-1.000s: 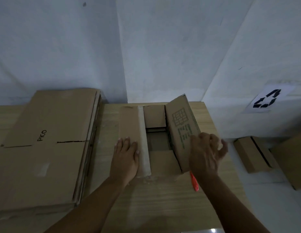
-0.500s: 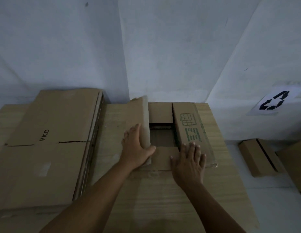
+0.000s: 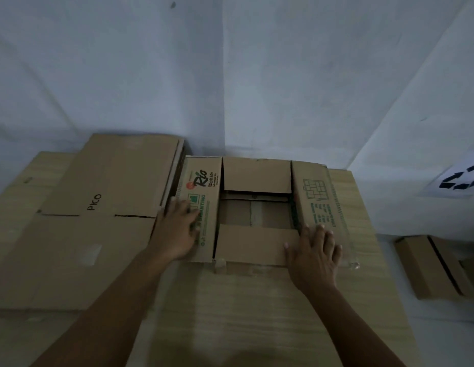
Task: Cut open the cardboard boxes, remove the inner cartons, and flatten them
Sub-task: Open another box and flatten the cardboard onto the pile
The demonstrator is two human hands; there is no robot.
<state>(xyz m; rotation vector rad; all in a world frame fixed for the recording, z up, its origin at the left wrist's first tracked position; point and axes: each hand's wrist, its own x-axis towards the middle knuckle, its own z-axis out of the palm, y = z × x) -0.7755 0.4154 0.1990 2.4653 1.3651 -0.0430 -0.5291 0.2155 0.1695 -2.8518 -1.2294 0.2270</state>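
Just left, flattened cardboard stack (image 3: 103,207)

This looks like a bare packing or recycling corner of a storeroom: plain white walls (image 3: 283,75) meeting at a corner, a light wooden worktable (image 3: 270,313), a stack of flattened cardboard (image 3: 103,207) piled on its left side, a printed recycling-symbol sign (image 3: 460,178) on the right wall, and more cardboard boxes (image 3: 431,266) on the floor below it.

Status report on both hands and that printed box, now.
Left hand flat on the left printed flap. Right hand flat on the right flap. Brown printed cardboard box open, all four flaps spread. Flattened cardboard stack abuts its left side.
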